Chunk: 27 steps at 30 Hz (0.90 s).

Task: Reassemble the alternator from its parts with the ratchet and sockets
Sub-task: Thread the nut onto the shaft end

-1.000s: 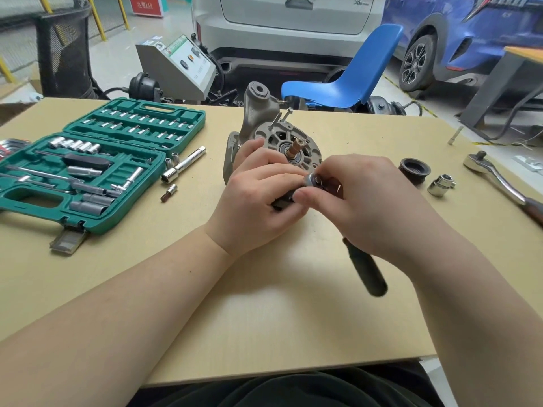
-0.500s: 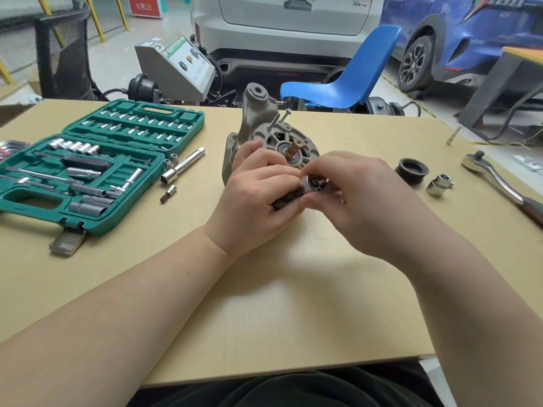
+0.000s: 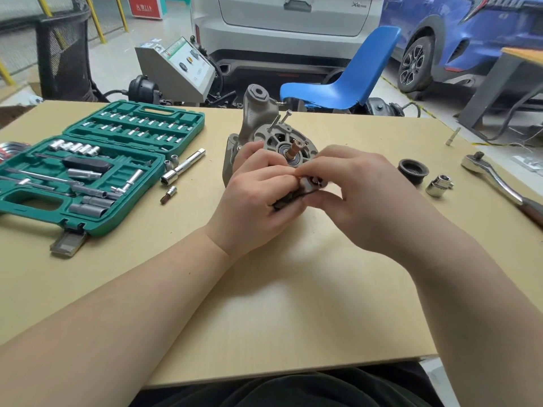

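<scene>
As a second ago — both hands (image 3: 308, 198) around the socket (image 3: 309, 183).

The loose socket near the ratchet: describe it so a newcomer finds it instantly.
Start at the big chrome ratchet on the table's right side. Just left of it lie two small parts. The socket is the shiny silver one; its neighbour, the cap, is black.

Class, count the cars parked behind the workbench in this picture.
2: a white car behind the table's middle, a blue car at upper right. Others may be out of frame.
</scene>
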{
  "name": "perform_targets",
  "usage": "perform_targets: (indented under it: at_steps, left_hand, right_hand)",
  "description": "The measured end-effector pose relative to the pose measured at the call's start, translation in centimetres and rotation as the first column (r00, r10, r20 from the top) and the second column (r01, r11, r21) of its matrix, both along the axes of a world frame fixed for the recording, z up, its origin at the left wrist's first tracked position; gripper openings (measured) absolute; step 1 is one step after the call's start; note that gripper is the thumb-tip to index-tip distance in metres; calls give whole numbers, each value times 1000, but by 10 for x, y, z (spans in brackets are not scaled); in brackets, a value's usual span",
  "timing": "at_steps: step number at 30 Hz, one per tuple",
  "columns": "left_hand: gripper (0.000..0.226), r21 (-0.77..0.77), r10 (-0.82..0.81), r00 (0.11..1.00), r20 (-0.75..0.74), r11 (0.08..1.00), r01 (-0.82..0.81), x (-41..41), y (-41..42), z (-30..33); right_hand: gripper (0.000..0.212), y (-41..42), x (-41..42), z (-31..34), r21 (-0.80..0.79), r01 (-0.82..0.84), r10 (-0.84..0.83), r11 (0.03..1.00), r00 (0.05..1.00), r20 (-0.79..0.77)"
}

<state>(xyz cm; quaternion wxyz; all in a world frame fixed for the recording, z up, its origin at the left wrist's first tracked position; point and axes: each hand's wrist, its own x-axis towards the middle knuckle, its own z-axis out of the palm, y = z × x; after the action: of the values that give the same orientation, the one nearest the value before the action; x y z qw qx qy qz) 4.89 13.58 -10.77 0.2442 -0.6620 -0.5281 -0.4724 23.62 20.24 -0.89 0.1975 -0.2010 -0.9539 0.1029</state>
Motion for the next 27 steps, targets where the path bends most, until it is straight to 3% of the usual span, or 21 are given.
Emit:
perform_targets:
  at_steps: [4,8,11,19,27]
  left_hand:
    - [11,34,-19,1000,21,999,18,2,-1,-1]
    - [16,16,-6,1000,20,1000,6,1,0,-1]
    - [18,-6,-8,1000,14,1000,8,1,-1,-1]
    - [8,-9,-18,999,34,1000,18,1,-2,0]
    - [15,37,8,998,58,999,-10,2,-1,-4]
  right_hand:
    - [37,0,-2,-5,25,107,-108,994,994,22]
    - [18,0,0,-7,28,12,-11,1000,999,-36]
    - [27,3,0,-7,-25,-25,23,999,996,-82]
    - [27,3,12,-26,-188,96,-129,978,976,-174]
    - [24,4,7,-14,-99,15,-24,995,995,-99]
